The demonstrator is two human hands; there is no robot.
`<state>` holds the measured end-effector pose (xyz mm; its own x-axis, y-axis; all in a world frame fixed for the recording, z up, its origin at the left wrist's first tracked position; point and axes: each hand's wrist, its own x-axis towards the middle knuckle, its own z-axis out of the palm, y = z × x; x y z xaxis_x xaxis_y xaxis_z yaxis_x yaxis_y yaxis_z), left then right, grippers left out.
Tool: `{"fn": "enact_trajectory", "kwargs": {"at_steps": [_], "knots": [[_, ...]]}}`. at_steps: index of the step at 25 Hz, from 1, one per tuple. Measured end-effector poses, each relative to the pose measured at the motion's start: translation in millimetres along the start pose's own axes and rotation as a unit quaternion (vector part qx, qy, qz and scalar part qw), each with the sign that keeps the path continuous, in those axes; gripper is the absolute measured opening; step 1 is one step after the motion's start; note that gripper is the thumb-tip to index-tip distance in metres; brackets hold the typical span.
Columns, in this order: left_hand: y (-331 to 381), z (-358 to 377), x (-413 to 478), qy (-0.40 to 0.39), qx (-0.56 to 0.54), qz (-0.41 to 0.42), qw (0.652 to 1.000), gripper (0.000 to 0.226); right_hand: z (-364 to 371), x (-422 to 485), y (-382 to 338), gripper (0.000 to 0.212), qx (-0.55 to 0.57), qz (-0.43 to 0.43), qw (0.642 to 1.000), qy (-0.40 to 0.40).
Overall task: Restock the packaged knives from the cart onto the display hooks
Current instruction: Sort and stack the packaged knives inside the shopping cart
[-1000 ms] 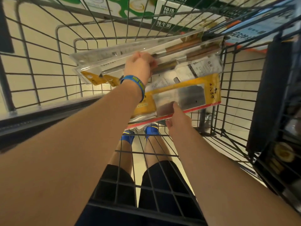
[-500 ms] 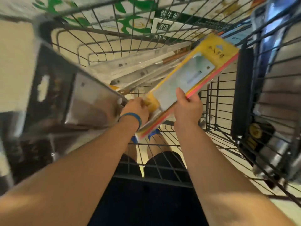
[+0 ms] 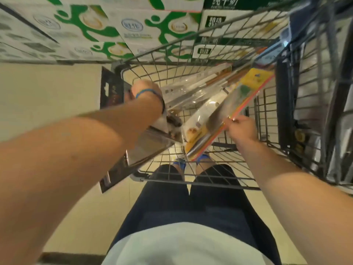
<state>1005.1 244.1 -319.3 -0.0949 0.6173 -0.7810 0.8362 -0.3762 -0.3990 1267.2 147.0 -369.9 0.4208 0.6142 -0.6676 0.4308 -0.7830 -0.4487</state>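
- Here, the right hand (image 3: 241, 129) pinches the pink side edge of the yellow-carded knife pack (image 3: 219, 115), which stands tilted inside the wire cart (image 3: 193, 181).
- That pack looks light, flat and fairly stiff, with slick plastic. A grip across card and blister should hold better than an edge pinch.
- The left hand (image 3: 145, 89) reaches to the clear knife packs (image 3: 191, 90) farther in. Its fingers are hidden, so I cannot tell its grip.
- Milk cartons (image 3: 133, 25) stand beyond.
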Motion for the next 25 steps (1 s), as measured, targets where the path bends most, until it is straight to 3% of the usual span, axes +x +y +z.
{"fn": "enact_trajectory", "kwargs": {"at_steps": [2, 5, 10, 15, 18, 21, 25], "knots": [[-6, -1, -5, -0.041, 0.087, 0.061, 0.993, 0.035, 8, -4, -4, 0.015, -0.049, -0.059, 0.997, -0.029], [4, 10, -30, 0.028, 0.100, 0.129, 0.986, 0.048, 19, -22, -24, 0.015, -0.113, -0.164, 0.978, -0.063], [44, 59, -98, -0.011, 0.001, 0.043, 0.999, 0.075, -7, -76, -43, 0.033, -0.113, -0.194, 0.974, -0.036], [60, 64, -140, 0.044, 0.029, 0.116, 0.992, 0.065, -45, -127, -50, 0.038, -0.113, -0.180, 0.977, 0.016], [52, 50, -148, 0.046, -0.058, 0.121, 0.990, 0.057, -51, -144, -54, 0.033, -0.154, -0.197, 0.968, 0.008], [39, 37, -149, 0.066, -0.133, 0.119, 0.982, 0.048, -64, -151, -55, 0.019, -0.066, -0.229, 0.971, 0.006], [27, 31, -156, 0.055, -0.262, 0.129, 0.955, 0.046, -90, -157, -68, 0.029, 0.009, -0.239, 0.971, 0.011]]}}
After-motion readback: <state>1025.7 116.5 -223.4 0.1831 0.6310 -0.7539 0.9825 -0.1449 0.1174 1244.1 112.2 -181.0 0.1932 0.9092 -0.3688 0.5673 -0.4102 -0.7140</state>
